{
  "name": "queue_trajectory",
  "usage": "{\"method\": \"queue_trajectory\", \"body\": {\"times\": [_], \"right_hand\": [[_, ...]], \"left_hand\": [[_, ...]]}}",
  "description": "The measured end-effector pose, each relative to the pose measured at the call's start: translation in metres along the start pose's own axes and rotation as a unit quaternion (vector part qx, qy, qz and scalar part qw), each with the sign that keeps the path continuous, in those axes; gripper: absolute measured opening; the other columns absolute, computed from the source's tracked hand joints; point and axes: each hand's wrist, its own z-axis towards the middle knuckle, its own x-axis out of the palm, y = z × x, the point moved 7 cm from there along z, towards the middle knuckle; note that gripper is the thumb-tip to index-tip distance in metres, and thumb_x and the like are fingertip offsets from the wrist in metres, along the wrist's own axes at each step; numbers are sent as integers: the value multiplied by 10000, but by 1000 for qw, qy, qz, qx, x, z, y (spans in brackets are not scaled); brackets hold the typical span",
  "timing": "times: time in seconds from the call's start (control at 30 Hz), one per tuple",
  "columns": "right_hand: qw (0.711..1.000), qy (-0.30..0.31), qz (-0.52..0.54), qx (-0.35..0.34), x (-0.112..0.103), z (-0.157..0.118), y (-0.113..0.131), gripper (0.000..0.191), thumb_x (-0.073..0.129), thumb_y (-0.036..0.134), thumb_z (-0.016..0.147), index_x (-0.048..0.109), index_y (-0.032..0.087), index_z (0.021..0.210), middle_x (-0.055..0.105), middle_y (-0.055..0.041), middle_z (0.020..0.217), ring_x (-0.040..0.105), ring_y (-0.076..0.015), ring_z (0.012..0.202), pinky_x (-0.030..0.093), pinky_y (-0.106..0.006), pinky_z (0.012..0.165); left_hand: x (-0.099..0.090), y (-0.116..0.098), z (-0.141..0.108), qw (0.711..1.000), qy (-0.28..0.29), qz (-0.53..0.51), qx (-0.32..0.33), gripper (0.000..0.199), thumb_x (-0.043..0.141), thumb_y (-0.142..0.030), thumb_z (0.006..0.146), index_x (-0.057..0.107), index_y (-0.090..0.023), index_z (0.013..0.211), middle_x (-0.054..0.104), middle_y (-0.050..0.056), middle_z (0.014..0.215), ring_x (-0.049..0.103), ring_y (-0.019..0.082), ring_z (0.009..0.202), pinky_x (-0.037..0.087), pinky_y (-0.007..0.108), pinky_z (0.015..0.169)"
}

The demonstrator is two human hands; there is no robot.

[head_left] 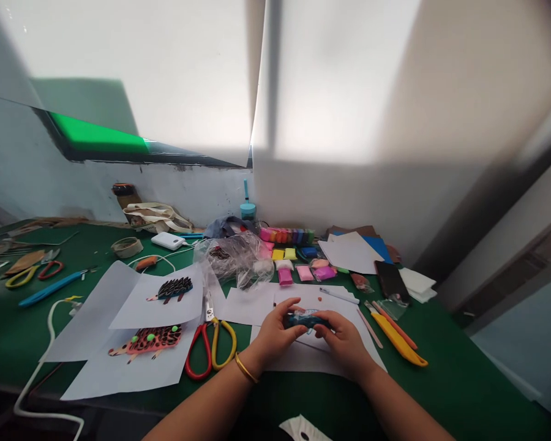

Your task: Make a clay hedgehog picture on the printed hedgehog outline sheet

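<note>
Gripped a blue packet (304, 319) between left hand (275, 331) and right hand (344, 342). Held its long axis sideways, hand to hand.

Both hands, the left (280, 327) with a gold bangle (247, 368) at its wrist and the right (344, 343), hold a small blue packet (298, 319) above white paper (294, 361). Red-and-yellow-handled scissors (210, 315) lie to their left, near two hedgehog pictures (176, 288). A yellow-handled tool (397, 338) and a dark phone (392, 282) lie on the right.
</note>
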Motion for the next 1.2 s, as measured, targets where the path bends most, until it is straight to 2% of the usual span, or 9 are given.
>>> {"method": "queue_trajectory", "body": {"times": [0.17, 0.4, 0.67, 0.83, 0.9, 0.97, 1.07, 1.13, 1.2], "right_hand": [[999, 10, -29, -10, 5, -2, 2, 306, 580, 432, 885, 655, 234, 1106, 691, -72, 1043, 667, -203, 832, 571, -352, 757], [998, -32, -51, 0, -3, 0, -3, 331, 650, 388, 851, 615, 246, 1148, 657, -73, 1137, 626, -216, 918, 536, -361, 805], [998, 3, -26, -51, 1, -1, 9, 182, 594, 353, 895, 653, 253, 1036, 649, -44, 963, 607, -210, 889, 516, -353, 812], [995, 34, -84, -37, 0, -1, 15, 309, 559, 450, 904, 635, 250, 1127, 653, -69, 1050, 615, -227, 934, 528, -353, 797], [987, 33, -155, -19, -20, 10, 12, 458, 521, 502, 909, 542, 266, 1301, 628, -85, 1162, 605, -247, 1012, 532, -364, 808], [963, -50, -264, 30, -69, 27, 1, 568, 494, 532, 905, 437, 271, 1406, 605, -99, 1224, 580, -279, 1096, 517, -400, 864], [863, -181, -445, 158, -165, 47, -31, 722, 486, 597, 860, 365, 212, 1459, 587, -174, 1246, 531, -382, 1176, 473, -506, 921], [800, -201, -503, 258, -218, 54, -64, 858, 481, 674, 812, 315, 167, 1483, 562, -242, 1266, 529, -443, 1169, 477, -547, 877], [779, -171, -509, 323, -248, 58, -99, 984, 482, 750, 755, 259, 157, 1508, 564, -272, 1251, 548, -467, 1145, 487, -558, 825]], "left_hand": [[-4, -5, -5, 993, -25, 109, 35, 273, 712, -333, 816, 693, -217, 1063, 680, 70, 1017, 643, 240, 948, 509, 381, 880], [-5, 1, -4, 999, -43, 6, 15, 288, 714, -338, 812, 671, -183, 1051, 683, 75, 994, 696, 216, 818, 557, 352, 789], [-5, 4, -4, 997, -42, -48, -32, 361, 694, -404, 828, 647, -158, 1088, 699, 74, 917, 722, 228, 763, 570, 329, 706], [-7, 7, -3, 997, -47, -52, -33, 386, 686, -457, 836, 652, -152, 1070, 706, 85, 924, 725, 226, 745, 570, 317, 684], [-8, 8, -2, 997, -53, -55, -29, 398, 680, -470, 840, 650, -151, 1077, 709, 94, 948, 723, 219, 745, 570, 314, 685], [-8, 7, -3, 996, -56, -57, -27, 410, 678, -480, 841, 647, -151, 1084, 708, 99, 971, 720, 214, 746, 571, 312, 684], [-6, 6, -3, 996, -56, -55, -31, 423, 677, -489, 838, 643, -147, 1085, 702, 99, 977, 717, 210, 746, 573, 314, 682], [-5, 4, -4, 997, -51, -52, -34, 423, 674, -493, 839, 643, -147, 1082, 698, 95, 976, 716, 212, 752, 574, 316, 683], [-3, 3, -4, 997, -45, -48, -37, 422, 670, -498, 840, 644, -151, 1079, 696, 92, 976, 716, 216, 766, 575, 321, 690]]}}
